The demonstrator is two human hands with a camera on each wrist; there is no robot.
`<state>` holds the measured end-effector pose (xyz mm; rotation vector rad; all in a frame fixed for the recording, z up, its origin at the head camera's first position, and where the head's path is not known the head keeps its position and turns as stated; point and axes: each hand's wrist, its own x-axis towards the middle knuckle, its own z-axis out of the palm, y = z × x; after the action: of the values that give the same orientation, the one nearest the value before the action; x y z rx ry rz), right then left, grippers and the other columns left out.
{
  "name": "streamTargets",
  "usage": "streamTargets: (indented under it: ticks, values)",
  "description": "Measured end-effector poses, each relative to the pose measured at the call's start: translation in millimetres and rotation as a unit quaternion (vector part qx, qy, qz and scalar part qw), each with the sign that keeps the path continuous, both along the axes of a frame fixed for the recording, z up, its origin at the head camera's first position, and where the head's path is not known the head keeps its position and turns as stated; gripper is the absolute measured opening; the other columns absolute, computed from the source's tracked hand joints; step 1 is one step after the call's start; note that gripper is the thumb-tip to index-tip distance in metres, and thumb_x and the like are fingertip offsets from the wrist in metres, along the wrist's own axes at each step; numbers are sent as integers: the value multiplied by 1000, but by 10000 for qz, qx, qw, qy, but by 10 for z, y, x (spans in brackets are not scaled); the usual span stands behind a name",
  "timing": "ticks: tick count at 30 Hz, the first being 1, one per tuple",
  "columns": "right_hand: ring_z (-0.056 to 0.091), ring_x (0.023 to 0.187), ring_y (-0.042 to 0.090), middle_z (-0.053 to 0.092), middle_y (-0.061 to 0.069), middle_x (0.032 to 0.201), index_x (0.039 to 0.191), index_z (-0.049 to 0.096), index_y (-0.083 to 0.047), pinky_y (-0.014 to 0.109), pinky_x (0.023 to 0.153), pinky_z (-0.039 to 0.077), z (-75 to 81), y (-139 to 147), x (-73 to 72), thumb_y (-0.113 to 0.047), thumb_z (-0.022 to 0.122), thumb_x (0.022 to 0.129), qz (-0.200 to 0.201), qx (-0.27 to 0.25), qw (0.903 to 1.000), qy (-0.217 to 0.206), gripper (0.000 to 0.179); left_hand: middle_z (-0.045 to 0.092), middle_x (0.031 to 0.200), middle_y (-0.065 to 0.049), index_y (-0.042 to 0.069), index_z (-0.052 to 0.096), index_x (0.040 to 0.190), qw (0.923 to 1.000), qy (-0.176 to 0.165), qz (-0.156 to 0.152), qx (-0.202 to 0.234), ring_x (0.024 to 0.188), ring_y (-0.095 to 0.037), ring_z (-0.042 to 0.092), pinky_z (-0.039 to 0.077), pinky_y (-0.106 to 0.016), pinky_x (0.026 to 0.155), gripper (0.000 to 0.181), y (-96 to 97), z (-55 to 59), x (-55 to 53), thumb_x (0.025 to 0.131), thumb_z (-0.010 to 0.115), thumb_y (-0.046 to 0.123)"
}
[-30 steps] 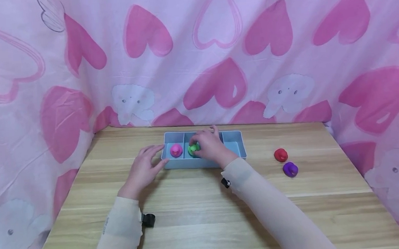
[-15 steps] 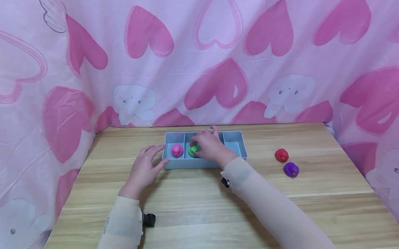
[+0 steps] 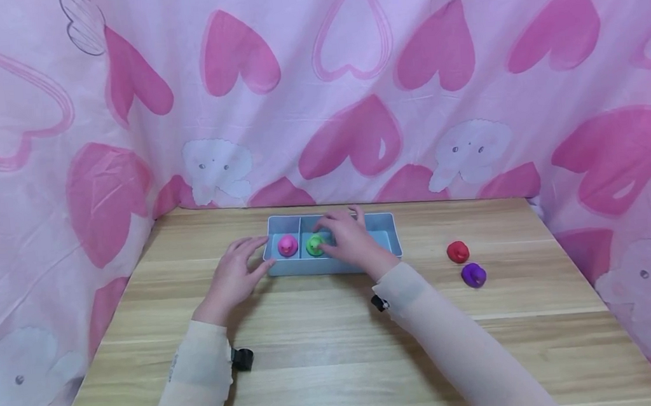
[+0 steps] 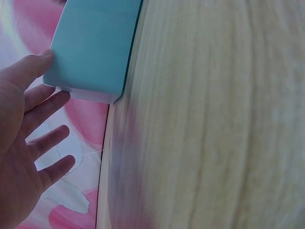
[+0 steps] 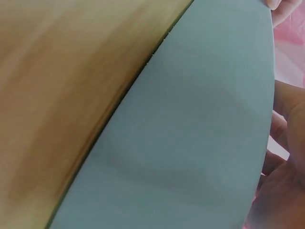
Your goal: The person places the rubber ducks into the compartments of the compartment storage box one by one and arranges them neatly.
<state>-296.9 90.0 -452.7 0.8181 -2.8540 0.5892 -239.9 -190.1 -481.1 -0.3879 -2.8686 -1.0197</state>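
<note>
A light blue divided tray [image 3: 296, 268] stands on the table. A pink rubber duck [image 3: 287, 245] sits in its left compartment, a green rubber duck [image 3: 314, 245] in the one beside it. My right hand [image 3: 354, 242] is over the middle of the tray, thumb and fingers spread apart beside the green duck; it hides part of the tray. At the tray's left end, my left hand [image 3: 231, 280] touches the corner with thumb and fingertips, its fingers extended. In the left wrist view those fingers [image 4: 50, 102] are fairly straight and spread.
To the right of the tray, a red rubber duck [image 3: 458, 252] and a purple rubber duck [image 3: 473, 275] lie close together on the wooden table [image 3: 315, 369]. A pink heart-patterned curtain [image 3: 306, 102] closes off the back and sides.
My right hand has let go of the green duck, its fingers spreading and drawing slightly to the right. The green duck stays in its compartment. My left hand has stayed at the tray's corner.
</note>
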Motion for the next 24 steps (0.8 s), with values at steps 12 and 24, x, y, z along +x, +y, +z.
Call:
streamTargets:
  ticks: [12, 24]
  values:
    - [51, 134, 26, 66, 1, 132, 122, 72, -21, 65, 121, 12, 110, 289, 134, -24, 82, 89, -196, -310, 9991, 213, 35, 51, 156, -12, 16, 52, 153, 10000, 18, -12, 12, 149, -37, 37, 35, -65, 119, 60, -7, -4, -8, 100, 68, 41]
    - [50, 134, 32, 63, 6, 134, 122, 72, -16, 66, 119, 14, 121, 625, 216, -21, 84, 87, -374, -628, 9967, 353, 37, 49, 158, -10, 19, 50, 153, 10000, -80, 10, 16, 151, -36, 35, 35, -66, 119, 61, -15, -6, -14, 100, 67, 43]
